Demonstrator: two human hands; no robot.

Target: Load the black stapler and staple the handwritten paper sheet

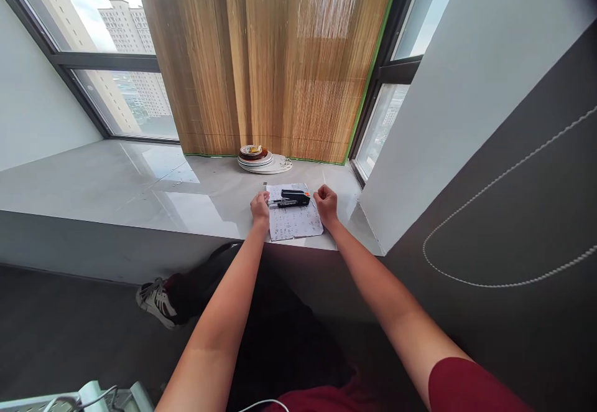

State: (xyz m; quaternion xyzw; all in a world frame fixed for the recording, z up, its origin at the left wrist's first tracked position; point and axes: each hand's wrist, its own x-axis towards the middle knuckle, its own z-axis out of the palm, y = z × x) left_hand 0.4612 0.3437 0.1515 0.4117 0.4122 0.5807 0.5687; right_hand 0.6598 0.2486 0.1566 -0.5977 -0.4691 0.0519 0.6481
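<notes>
A black stapler with a small orange-red spot at its right end lies on a handwritten sheet of paper on the white windowsill. My left hand is closed at the paper's left edge, its fingertips near a thin dark piece that reaches toward the stapler. Whether that piece is gripped, I cannot make out. To the right of the stapler, my right hand rests as a fist near the paper's right edge. Its folded fingers hide anything inside.
Stacked plates stand at the back of the windowsill, below a bamboo blind. A slanted white wall bounds the right side, where a looped cord hangs. A white rack with cables is at lower left.
</notes>
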